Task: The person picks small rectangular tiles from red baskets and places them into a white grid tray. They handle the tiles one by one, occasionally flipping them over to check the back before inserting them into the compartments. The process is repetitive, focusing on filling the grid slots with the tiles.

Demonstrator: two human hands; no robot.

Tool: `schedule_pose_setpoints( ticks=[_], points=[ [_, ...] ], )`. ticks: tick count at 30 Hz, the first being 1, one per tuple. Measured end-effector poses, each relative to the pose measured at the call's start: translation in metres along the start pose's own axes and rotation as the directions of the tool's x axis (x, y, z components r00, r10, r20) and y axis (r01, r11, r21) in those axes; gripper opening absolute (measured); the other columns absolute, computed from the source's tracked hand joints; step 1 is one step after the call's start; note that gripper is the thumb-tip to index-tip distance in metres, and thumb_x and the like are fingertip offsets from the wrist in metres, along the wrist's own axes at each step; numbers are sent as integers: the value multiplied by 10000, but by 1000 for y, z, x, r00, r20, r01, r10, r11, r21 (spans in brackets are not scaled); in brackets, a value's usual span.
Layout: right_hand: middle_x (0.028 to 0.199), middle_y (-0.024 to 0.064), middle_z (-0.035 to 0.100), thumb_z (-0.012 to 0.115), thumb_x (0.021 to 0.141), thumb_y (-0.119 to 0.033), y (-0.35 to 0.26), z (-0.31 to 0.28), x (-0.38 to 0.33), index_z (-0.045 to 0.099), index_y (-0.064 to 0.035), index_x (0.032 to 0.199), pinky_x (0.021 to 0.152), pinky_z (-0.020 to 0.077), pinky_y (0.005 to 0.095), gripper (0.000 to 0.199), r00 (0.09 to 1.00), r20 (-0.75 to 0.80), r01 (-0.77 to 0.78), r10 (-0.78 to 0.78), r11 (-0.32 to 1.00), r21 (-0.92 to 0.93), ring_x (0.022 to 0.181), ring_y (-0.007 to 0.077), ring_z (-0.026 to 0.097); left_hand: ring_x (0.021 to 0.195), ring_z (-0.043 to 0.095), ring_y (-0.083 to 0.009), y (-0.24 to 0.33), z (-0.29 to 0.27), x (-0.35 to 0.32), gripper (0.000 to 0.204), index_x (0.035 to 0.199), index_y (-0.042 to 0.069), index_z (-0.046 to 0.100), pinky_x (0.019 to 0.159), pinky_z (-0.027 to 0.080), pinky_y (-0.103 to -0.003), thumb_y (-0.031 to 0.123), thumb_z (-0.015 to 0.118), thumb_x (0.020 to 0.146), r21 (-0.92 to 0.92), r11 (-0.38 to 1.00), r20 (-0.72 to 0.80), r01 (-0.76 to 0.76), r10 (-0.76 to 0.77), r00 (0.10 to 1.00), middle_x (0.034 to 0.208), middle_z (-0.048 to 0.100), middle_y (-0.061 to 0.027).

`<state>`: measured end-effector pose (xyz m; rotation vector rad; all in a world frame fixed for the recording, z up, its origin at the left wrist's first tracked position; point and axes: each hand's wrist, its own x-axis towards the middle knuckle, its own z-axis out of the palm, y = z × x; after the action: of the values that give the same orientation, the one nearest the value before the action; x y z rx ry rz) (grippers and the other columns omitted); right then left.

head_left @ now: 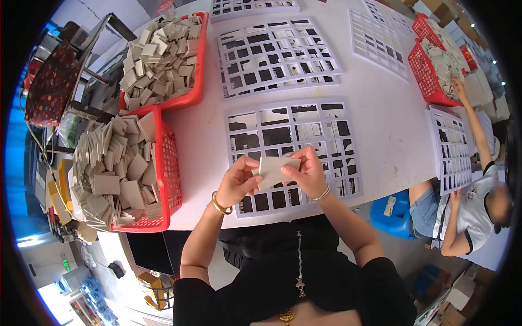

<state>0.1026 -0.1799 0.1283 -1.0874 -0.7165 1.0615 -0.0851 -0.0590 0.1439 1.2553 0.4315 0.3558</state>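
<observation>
Flat beige square pieces (pixel 276 167), seemingly more than one, are held up in front of me between both hands. My left hand (pixel 240 179) pinches them at their left edge, and my right hand (pixel 308 173) grips the right side with the thumb pressed on the face. Right below lies a white grid frame (pixel 237 119) with compartments of different sizes, showing black and white printed surfaces inside. The pieces hover over its lower part and hide some compartments. On my left, a red plastic basket (pixel 171 176) is heaped with similar beige pieces (pixel 106 185).
Behind that basket stands another red basket (pixel 202 60), also full. A second grid stack (pixel 336 65) lies farther back on the white table (pixel 204 157). At the right, a co-worker (pixel 478 209) reaches into a red basket (pixel 425 73) and holds a grid frame (pixel 455 152).
</observation>
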Motion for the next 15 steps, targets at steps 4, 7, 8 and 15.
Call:
schedule_pose_setpoints(
  ticks=[4, 7, 8, 15],
  points=[
    [964, 124, 606, 675, 822, -34, -3, -19, 18, 399, -51, 974, 527, 551, 241, 316, 990, -110, 69, -83, 990, -123, 798, 133, 630, 573, 532, -44, -5, 12, 29, 175, 1076, 34, 494, 469, 452, -176, 37, 566, 917, 70, 996, -180, -56, 68, 981, 788, 587, -15],
    [789, 70, 639, 723, 805, -113, -9, -30, 33, 457, -35, 1015, 472, 457, 198, 348, 975, -137, 106, -174, 910, -400, 666, 71, 602, 576, 534, -46, -19, 5, 52, 118, 1039, 23, 521, 473, 451, -178, 50, 549, 928, 17, 993, -266, -121, 121, 956, 795, 616, -24],
    [755, 66, 633, 729, 803, -132, -15, -30, 36, 473, -30, 1015, 470, 459, 211, 348, 983, -151, 31, -108, 899, -436, 629, 74, 595, 576, 534, -47, -22, 4, 58, 114, 1037, 20, 525, 475, 453, -176, 51, 545, 929, 23, 991, -294, -130, 131, 947, 805, 623, -28],
    [656, 25, 603, 709, 816, -142, -12, -61, 66, 578, -19, 966, 415, 423, 208, 234, 959, -228, -6, -169, 791, -612, 509, 55, 554, 631, 623, -198, -44, -3, 95, 91, 933, 29, 581, 577, 484, -294, 47, 616, 851, 633, 770, -439, -81, 444, 781, 774, 654, -97]
  ],
)
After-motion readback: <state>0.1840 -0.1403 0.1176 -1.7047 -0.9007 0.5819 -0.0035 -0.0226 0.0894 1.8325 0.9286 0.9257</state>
